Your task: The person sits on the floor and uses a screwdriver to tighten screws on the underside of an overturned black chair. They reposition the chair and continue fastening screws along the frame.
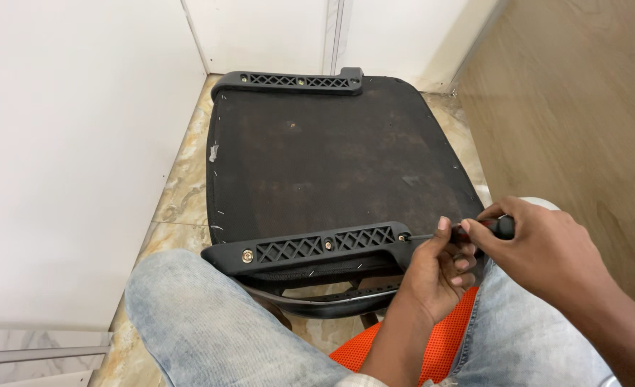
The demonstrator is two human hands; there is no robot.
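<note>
An upturned chair seat (pixel 332 158) with a dark underside lies on the floor before my knees. A black plastic armrest bracket (pixel 310 249) with lattice holes and bolts runs along its near edge, and a second bracket (pixel 289 81) along the far edge. My right hand (pixel 540 251) grips the handle of a screwdriver (pixel 468 231) whose tip meets a bolt at the near bracket's right end. My left hand (pixel 436 272) pinches the screwdriver's shaft close to the tip.
White panels (pixel 74 143) stand on the left and at the back, and a wood-grain wall (pixel 583 107) on the right. The floor (pixel 181 179) is marbled tile. An orange mesh surface (pixel 396 344) shows between my jeans-clad legs.
</note>
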